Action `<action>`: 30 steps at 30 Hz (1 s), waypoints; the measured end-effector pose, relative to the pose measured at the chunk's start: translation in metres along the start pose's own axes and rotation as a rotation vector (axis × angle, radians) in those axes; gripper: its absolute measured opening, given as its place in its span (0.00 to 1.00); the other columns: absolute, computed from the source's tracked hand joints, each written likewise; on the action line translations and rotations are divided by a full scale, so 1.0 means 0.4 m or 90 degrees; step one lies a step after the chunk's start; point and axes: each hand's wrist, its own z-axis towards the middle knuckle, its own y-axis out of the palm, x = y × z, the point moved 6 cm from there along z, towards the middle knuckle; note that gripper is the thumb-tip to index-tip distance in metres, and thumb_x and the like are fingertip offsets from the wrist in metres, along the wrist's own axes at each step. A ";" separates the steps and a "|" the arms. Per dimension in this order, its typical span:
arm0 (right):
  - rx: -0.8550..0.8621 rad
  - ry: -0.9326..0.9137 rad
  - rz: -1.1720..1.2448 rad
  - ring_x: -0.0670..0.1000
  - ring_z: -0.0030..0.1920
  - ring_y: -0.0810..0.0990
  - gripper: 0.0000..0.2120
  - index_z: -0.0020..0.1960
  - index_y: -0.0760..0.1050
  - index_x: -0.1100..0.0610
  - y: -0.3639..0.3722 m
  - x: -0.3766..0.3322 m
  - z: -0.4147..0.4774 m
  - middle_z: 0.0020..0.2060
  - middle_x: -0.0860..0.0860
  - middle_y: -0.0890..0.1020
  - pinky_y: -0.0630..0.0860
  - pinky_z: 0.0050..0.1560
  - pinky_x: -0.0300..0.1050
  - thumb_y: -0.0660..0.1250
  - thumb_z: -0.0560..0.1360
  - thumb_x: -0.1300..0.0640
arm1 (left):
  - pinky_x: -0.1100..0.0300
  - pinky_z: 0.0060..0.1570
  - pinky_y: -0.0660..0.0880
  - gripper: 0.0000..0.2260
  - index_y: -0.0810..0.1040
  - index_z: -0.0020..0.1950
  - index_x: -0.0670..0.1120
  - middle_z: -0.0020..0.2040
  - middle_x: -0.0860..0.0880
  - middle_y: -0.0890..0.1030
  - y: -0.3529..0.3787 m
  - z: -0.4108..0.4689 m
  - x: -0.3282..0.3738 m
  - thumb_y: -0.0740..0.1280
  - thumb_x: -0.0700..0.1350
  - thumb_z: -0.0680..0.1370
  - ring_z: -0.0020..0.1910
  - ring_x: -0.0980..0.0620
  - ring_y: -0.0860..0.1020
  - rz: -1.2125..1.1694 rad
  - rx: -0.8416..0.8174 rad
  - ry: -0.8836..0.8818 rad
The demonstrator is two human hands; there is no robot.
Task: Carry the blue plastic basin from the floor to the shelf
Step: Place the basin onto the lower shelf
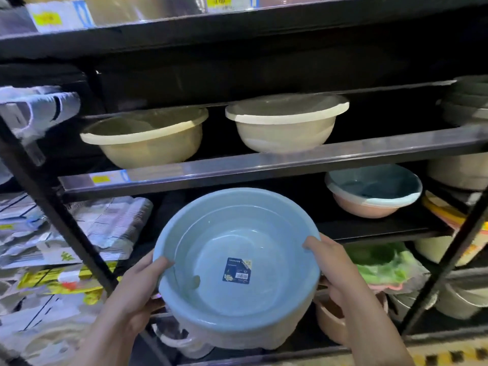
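The blue plastic basin [237,249] is held up in front of the dark metal shelf [264,165], tilted so its inside faces me, with a dark label stuck on its bottom. My left hand [137,289] grips its left rim, thumb inside. My right hand [335,265] grips the right rim, thumb over the edge. The basin hangs level with the shelf's lower-middle tier, just left of a pink basin with a blue one nested inside [372,191].
Two cream basins [145,138] [285,125] stand on the tier above. More basins [330,318] and green cloth [380,265] fill the lower right. Packaged goods [79,228] are stacked at left behind a slanted black shelf post [58,212].
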 end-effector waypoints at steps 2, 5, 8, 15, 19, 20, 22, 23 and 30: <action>0.005 0.012 -0.016 0.55 0.49 0.85 0.13 0.53 0.84 0.50 -0.007 -0.002 0.074 0.48 0.52 0.88 0.76 0.42 0.47 0.63 0.76 0.59 | 0.50 0.40 0.76 0.13 0.87 0.57 0.53 0.48 0.41 0.87 0.038 0.065 -0.001 0.67 0.42 0.77 0.41 0.41 0.80 0.008 -0.002 0.000; 0.018 0.014 -0.009 0.54 0.43 0.84 0.12 0.52 0.84 0.50 -0.008 -0.002 0.162 0.45 0.52 0.88 0.74 0.37 0.44 0.63 0.76 0.59 | 0.56 0.32 0.73 0.12 0.87 0.55 0.49 0.44 0.39 0.86 0.083 0.143 0.001 0.66 0.38 0.78 0.33 0.43 0.78 -0.011 -0.002 -0.001; 0.025 0.025 0.007 0.54 0.42 0.84 0.13 0.53 0.84 0.49 0.002 0.014 0.249 0.45 0.52 0.88 0.75 0.34 0.41 0.63 0.75 0.58 | 0.51 0.41 0.75 0.13 0.88 0.55 0.50 0.49 0.33 0.86 0.113 0.225 -0.003 0.66 0.38 0.78 0.41 0.41 0.79 -0.032 -0.008 -0.002; 0.056 0.037 0.048 0.57 0.51 0.87 0.16 0.58 0.84 0.51 0.059 0.045 0.378 0.49 0.53 0.89 0.82 0.53 0.55 0.63 0.76 0.62 | 0.53 0.41 0.72 0.16 0.87 0.55 0.54 0.40 0.46 0.85 0.136 0.379 -0.011 0.64 0.39 0.77 0.37 0.45 0.78 0.007 -0.007 -0.019; 0.040 0.032 0.054 0.54 0.51 0.87 0.18 0.59 0.84 0.52 0.103 0.060 0.418 0.49 0.50 0.89 0.81 0.46 0.47 0.62 0.77 0.64 | 0.50 0.44 0.73 0.16 0.87 0.54 0.53 0.43 0.46 0.86 0.123 0.449 -0.039 0.64 0.38 0.76 0.39 0.45 0.79 0.011 -0.003 -0.042; 0.035 0.030 0.052 0.53 0.51 0.87 0.18 0.59 0.84 0.51 0.113 0.057 0.426 0.50 0.50 0.89 0.82 0.47 0.47 0.61 0.78 0.64 | 0.50 0.44 0.74 0.16 0.87 0.54 0.52 0.43 0.45 0.87 0.120 0.460 -0.044 0.64 0.38 0.77 0.39 0.45 0.80 0.005 -0.002 -0.047; 0.039 0.028 0.039 0.54 0.51 0.87 0.18 0.60 0.84 0.50 0.128 0.058 0.449 0.50 0.50 0.89 0.83 0.51 0.52 0.61 0.78 0.64 | 0.50 0.43 0.75 0.15 0.87 0.53 0.53 0.44 0.45 0.87 0.112 0.480 -0.053 0.64 0.38 0.77 0.39 0.45 0.80 -0.005 -0.001 -0.054; 0.044 0.030 0.037 0.54 0.51 0.87 0.17 0.59 0.84 0.50 0.133 0.058 0.459 0.49 0.50 0.89 0.83 0.52 0.52 0.61 0.78 0.63 | 0.50 0.43 0.75 0.15 0.87 0.53 0.53 0.44 0.45 0.87 0.110 0.489 -0.055 0.64 0.38 0.77 0.39 0.45 0.81 -0.007 -0.004 -0.055; 0.033 0.035 0.006 0.57 0.53 0.87 0.12 0.59 0.81 0.55 0.165 0.043 0.515 0.53 0.55 0.87 0.80 0.58 0.56 0.67 0.79 0.51 | 0.50 0.47 0.77 0.09 0.83 0.52 0.46 0.54 0.37 0.86 0.106 0.573 -0.042 0.68 0.50 0.79 0.43 0.45 0.83 -0.018 0.003 -0.040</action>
